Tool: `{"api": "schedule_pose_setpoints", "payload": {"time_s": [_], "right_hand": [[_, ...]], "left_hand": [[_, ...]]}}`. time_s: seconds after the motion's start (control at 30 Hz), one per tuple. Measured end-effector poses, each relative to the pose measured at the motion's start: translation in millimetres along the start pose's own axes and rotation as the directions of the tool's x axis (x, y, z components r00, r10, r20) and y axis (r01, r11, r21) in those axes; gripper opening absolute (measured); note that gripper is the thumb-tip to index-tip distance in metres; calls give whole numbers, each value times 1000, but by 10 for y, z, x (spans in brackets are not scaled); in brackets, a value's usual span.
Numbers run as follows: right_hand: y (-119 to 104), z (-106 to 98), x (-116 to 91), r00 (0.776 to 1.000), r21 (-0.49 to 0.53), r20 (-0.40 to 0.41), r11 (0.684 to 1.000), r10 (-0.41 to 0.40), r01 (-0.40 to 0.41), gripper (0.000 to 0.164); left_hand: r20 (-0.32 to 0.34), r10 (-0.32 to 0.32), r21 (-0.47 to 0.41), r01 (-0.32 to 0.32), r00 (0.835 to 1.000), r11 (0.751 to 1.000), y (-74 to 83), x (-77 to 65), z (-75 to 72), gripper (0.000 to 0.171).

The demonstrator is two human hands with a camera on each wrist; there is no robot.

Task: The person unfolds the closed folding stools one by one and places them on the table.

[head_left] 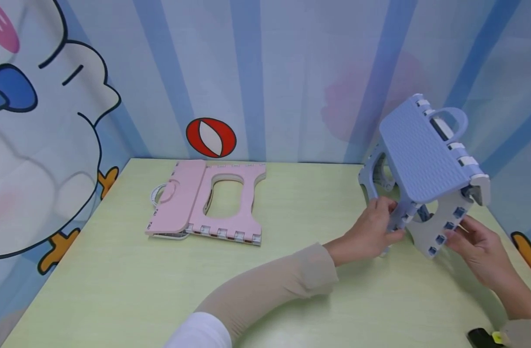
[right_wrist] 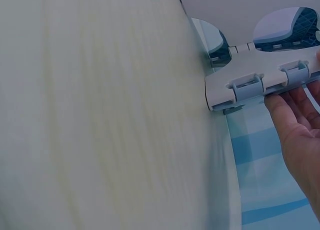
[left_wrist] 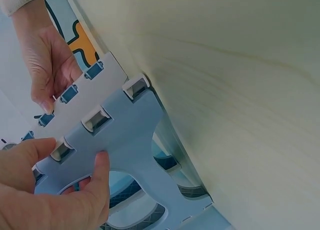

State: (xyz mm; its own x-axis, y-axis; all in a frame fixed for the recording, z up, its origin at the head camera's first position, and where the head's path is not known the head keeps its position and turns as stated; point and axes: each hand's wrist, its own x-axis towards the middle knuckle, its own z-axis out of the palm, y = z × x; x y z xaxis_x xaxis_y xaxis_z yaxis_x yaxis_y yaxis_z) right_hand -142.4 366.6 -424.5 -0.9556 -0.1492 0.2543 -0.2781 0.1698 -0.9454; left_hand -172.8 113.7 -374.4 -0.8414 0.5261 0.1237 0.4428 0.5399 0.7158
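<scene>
A blue and pale grey folding step stool [head_left: 422, 150] stands tilted at the right of the table, its legs spread and its carrying handle at the top. My left hand [head_left: 372, 229] grips the blue leg panel, thumb on its hinged edge and a finger through the cut-out, as the left wrist view shows. At the pale leg panel [left_wrist: 90, 87], my right hand [head_left: 483, 249] holds the hinged edge between thumb and fingers. In the right wrist view the right hand [right_wrist: 300, 130] is partly cut off by the frame.
A pink folding stool [head_left: 235, 222] lies folded flat at the left of the pale table [head_left: 248, 295]. Behind it hangs a blue striped cloth [head_left: 283, 82] with cartoon figures. A small black object [head_left: 483, 337] is at the lower right, by the right sleeve.
</scene>
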Motion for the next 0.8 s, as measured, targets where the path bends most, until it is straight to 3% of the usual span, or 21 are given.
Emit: {"api": "schedule_pose_setpoints", "payload": {"time_s": [0.27,0.43,0.8], "right_hand": [[6,-5,3,1000,-39,-14,999,0,-1,56],[-10,3,4,1000,-8,-1,1000,-8,8,56],[0,7,9,1000,-28,-11,1000,14,-14,56]], "left_hand": [[0,-2,2,2,1000,1000,5,-14,-29,44],[3,-27,-1,27,1000,1000,0,-30,-40,45],[-4,17,9,-17,1000,1000,-39,-38,-66,44]]}}
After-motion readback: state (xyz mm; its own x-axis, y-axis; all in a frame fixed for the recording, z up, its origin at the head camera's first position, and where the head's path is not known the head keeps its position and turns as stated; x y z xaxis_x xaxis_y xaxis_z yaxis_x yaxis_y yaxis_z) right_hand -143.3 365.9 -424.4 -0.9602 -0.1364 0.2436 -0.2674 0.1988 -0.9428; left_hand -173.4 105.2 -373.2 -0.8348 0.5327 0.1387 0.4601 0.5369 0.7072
